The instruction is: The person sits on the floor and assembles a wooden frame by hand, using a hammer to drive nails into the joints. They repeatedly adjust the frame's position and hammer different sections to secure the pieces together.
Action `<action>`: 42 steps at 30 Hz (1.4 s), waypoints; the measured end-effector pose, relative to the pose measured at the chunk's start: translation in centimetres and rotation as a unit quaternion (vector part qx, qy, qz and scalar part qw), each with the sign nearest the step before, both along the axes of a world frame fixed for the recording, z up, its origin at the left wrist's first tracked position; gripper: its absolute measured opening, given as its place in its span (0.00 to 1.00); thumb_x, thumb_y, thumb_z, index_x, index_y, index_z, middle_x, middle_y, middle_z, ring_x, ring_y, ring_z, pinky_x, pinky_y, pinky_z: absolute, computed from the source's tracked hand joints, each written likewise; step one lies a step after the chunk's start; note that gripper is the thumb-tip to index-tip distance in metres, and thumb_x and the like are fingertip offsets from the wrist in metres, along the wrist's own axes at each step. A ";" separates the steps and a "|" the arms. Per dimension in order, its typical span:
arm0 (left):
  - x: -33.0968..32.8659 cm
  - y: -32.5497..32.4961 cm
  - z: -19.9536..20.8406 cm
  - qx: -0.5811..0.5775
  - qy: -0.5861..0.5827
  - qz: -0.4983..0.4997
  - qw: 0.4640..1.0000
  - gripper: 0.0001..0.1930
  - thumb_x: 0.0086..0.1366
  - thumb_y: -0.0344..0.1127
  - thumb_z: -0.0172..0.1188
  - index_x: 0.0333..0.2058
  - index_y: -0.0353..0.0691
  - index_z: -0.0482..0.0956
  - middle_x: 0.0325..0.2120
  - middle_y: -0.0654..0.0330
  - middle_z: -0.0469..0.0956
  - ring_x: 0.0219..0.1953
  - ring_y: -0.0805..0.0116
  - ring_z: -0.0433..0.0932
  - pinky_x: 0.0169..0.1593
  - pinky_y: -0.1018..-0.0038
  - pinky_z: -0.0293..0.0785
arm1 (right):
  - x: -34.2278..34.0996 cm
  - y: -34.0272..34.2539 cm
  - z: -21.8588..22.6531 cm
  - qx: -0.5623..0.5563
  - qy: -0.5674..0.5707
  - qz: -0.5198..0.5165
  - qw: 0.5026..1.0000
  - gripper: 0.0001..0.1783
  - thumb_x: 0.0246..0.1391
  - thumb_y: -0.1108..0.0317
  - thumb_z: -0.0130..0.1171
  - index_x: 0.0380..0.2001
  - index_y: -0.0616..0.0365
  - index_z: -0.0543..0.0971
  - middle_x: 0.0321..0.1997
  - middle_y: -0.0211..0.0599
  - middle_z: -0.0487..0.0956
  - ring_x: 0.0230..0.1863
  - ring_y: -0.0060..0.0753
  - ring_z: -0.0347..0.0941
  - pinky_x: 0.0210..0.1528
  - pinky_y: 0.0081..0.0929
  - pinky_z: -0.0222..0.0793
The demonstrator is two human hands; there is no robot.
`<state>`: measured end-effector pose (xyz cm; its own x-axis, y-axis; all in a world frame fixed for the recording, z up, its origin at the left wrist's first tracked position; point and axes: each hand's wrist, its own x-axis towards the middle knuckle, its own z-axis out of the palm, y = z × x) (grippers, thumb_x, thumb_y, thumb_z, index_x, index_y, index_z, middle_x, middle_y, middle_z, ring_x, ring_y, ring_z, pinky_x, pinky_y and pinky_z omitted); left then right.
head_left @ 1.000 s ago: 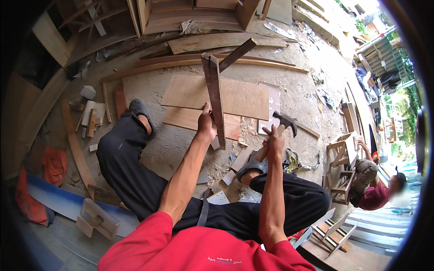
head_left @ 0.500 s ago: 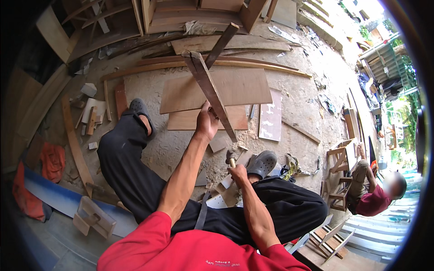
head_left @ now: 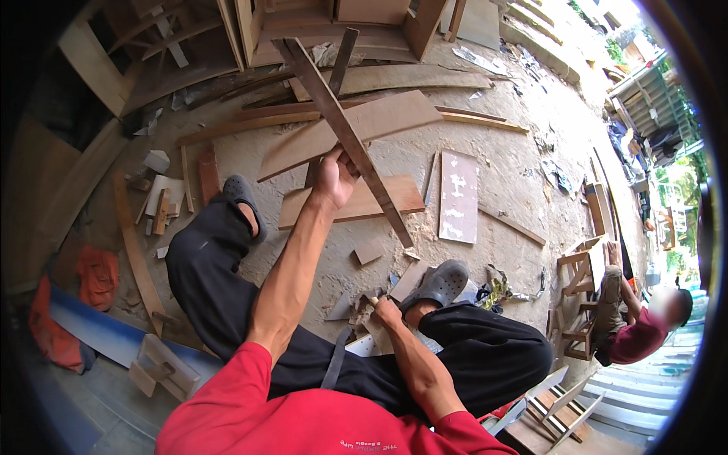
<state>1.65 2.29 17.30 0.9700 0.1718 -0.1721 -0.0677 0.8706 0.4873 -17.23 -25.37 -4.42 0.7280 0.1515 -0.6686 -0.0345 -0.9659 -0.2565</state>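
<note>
My left hand (head_left: 335,179) is closed on a wooden assembly, held up off the ground. A long narrow dark plank (head_left: 341,129) runs slantwise across its wide plywood board (head_left: 402,120), and a second dark strip (head_left: 344,59) sticks out behind. My fingers are partly hidden behind the narrow plank. Low between my knees, my right hand (head_left: 387,310) is wrapped round a hammer (head_left: 374,301) by its pale handle. The hammer's head blends into the dark scraps beside it.
A loose board (head_left: 379,203) lies under the assembly, with a white-spotted panel (head_left: 458,199) to its right. Long planks (head_left: 478,121) lie farther off, before wooden cabinets (head_left: 326,26). At right, a person (head_left: 641,334) sits by small wooden frames (head_left: 580,326). Offcuts litter the ground.
My left hand has lifted and tilted the wooden assembly, its right side higher. My right hand has lowered the hammer toward me, away from the narrow plank's near end.
</note>
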 end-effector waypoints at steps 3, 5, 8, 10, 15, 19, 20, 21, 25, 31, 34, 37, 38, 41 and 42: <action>0.4 0.1 3.4 0.024 0.044 -0.005 0.999 0.15 0.71 0.42 0.39 0.47 0.47 0.74 0.45 0.62 0.77 0.53 0.67 0.71 0.57 0.58 0.60 | 1.5 0.0 1.6 -0.018 0.069 -0.002 0.997 0.20 0.48 0.60 0.56 0.40 0.65 0.79 0.43 0.55 0.80 0.47 0.53 0.77 0.48 0.45 0.73; 0.4 0.0 5.4 0.031 0.060 -0.007 0.998 0.16 0.71 0.43 0.39 0.47 0.47 0.74 0.45 0.61 0.77 0.52 0.67 0.71 0.57 0.57 0.58 | 2.1 -0.3 0.1 0.000 0.064 -0.048 0.997 0.22 0.45 0.59 0.59 0.38 0.66 0.80 0.41 0.57 0.80 0.46 0.53 0.78 0.47 0.42 0.73; -0.3 0.5 7.9 0.024 0.068 -0.005 0.997 0.19 0.71 0.46 0.37 0.47 0.43 0.73 0.45 0.59 0.77 0.52 0.66 0.71 0.59 0.55 0.56 | 4.2 -1.5 -3.9 0.044 -0.029 -0.163 0.985 0.23 0.43 0.57 0.61 0.36 0.67 0.81 0.36 0.58 0.81 0.43 0.56 0.78 0.44 0.41 0.73; -0.6 0.1 9.2 0.005 0.060 -0.020 0.998 0.22 0.70 0.50 0.37 0.49 0.40 0.72 0.45 0.57 0.77 0.53 0.64 0.70 0.60 0.53 0.54 | 6.6 -2.3 0.3 0.198 -0.082 -0.361 0.908 0.18 0.46 0.60 0.58 0.36 0.63 0.81 0.29 0.46 0.81 0.29 0.38 0.79 0.30 0.35 0.73; -2.5 1.1 10.0 -0.025 0.020 -0.039 0.999 0.31 0.67 0.57 0.36 0.52 0.33 0.68 0.47 0.50 0.75 0.56 0.57 0.69 0.61 0.50 0.52 | 15.6 -7.6 5.0 0.487 -0.149 -0.575 0.640 0.04 0.56 0.68 0.53 0.30 0.56 0.73 0.28 0.29 0.72 0.28 0.25 0.70 0.23 0.24 0.65; -2.4 -0.3 10.4 -0.027 0.002 -0.058 0.998 0.35 0.65 0.60 0.37 0.54 0.31 0.65 0.48 0.48 0.74 0.55 0.55 0.68 0.60 0.50 0.54 | 20.1 -9.5 13.1 0.426 -0.362 -0.392 0.731 0.17 0.59 0.60 0.57 0.45 0.61 0.77 0.38 0.34 0.80 0.36 0.23 0.74 0.35 0.21 0.70; -2.7 0.0 9.9 -0.023 0.009 -0.052 0.998 0.36 0.64 0.61 0.37 0.55 0.31 0.65 0.48 0.48 0.74 0.55 0.55 0.68 0.60 0.50 0.54 | 19.8 -6.6 16.0 0.434 -0.394 -0.336 0.737 0.18 0.59 0.60 0.57 0.45 0.64 0.77 0.41 0.39 0.80 0.40 0.29 0.75 0.41 0.25 0.70; -2.9 0.3 9.4 -0.028 0.021 -0.048 0.998 0.38 0.63 0.63 0.39 0.55 0.31 0.64 0.48 0.49 0.74 0.54 0.54 0.68 0.59 0.51 0.56 | 18.8 -3.1 19.7 0.442 -0.424 -0.279 0.739 0.19 0.59 0.60 0.57 0.45 0.67 0.76 0.43 0.44 0.81 0.45 0.35 0.76 0.47 0.29 0.69; -3.1 -2.2 9.4 -0.010 0.024 -0.062 0.998 0.40 0.61 0.65 0.42 0.55 0.30 0.64 0.48 0.50 0.73 0.52 0.54 0.68 0.57 0.53 0.59 | 15.1 4.7 27.4 0.415 -0.401 -0.096 0.811 0.27 0.52 0.56 0.65 0.49 0.65 0.75 0.50 0.52 0.77 0.54 0.46 0.73 0.54 0.36 0.68; -4.3 -3.7 8.1 -0.002 0.006 -0.111 0.994 0.41 0.62 0.66 0.40 0.54 0.29 0.65 0.49 0.49 0.73 0.52 0.55 0.69 0.58 0.59 0.59 | 14.0 9.3 25.9 0.375 -0.356 -0.092 0.851 0.33 0.47 0.48 0.67 0.49 0.61 0.72 0.41 0.54 0.79 0.42 0.56 0.76 0.43 0.43 0.71; -4.6 -3.4 7.7 0.026 0.002 -0.135 0.991 0.40 0.63 0.65 0.39 0.55 0.29 0.65 0.51 0.50 0.72 0.53 0.57 0.69 0.60 0.62 0.58 | 14.0 9.6 25.6 0.361 -0.371 -0.125 0.846 0.28 0.46 0.48 0.67 0.44 0.58 0.75 0.33 0.50 0.81 0.36 0.54 0.78 0.37 0.44 0.72; -6.1 -1.9 7.2 0.154 0.025 -0.150 0.976 0.37 0.64 0.61 0.40 0.57 0.29 0.65 0.54 0.49 0.71 0.57 0.58 0.68 0.61 0.62 0.58 | 13.8 9.9 25.5 0.357 -0.392 -0.147 0.835 0.25 0.46 0.49 0.68 0.40 0.57 0.77 0.29 0.48 0.81 0.33 0.53 0.79 0.34 0.42 0.72; -7.0 -1.2 6.8 0.254 0.044 -0.151 0.954 0.36 0.65 0.58 0.41 0.57 0.29 0.66 0.55 0.49 0.71 0.57 0.58 0.68 0.61 0.63 0.59 | 13.9 9.6 25.6 0.361 -0.379 -0.158 0.837 0.25 0.46 0.49 0.68 0.39 0.57 0.77 0.29 0.48 0.81 0.32 0.53 0.79 0.34 0.41 0.72; -10.7 3.2 9.2 0.480 0.099 -0.248 0.836 0.27 0.65 0.47 0.46 0.53 0.29 0.72 0.54 0.49 0.73 0.56 0.59 0.72 0.59 0.64 0.65 | 14.3 8.9 25.1 0.380 -0.370 -0.188 0.826 0.23 0.47 0.50 0.68 0.36 0.58 0.78 0.26 0.47 0.80 0.29 0.50 0.79 0.32 0.39 0.71; -12.1 4.9 10.5 0.490 0.107 -0.254 0.827 0.24 0.65 0.45 0.47 0.49 0.30 0.76 0.49 0.49 0.77 0.49 0.60 0.76 0.53 0.66 0.71 | 14.2 8.6 24.8 0.386 -0.370 -0.197 0.822 0.23 0.47 0.50 0.68 0.36 0.58 0.78 0.25 0.47 0.80 0.28 0.49 0.79 0.31 0.38 0.71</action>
<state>-10.47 7.20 27.79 0.9251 -0.0897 -0.3691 0.3648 -0.0604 0.9291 -2.99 -16.73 20.39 0.9863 -0.0223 0.1632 0.1352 -0.4565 -0.8794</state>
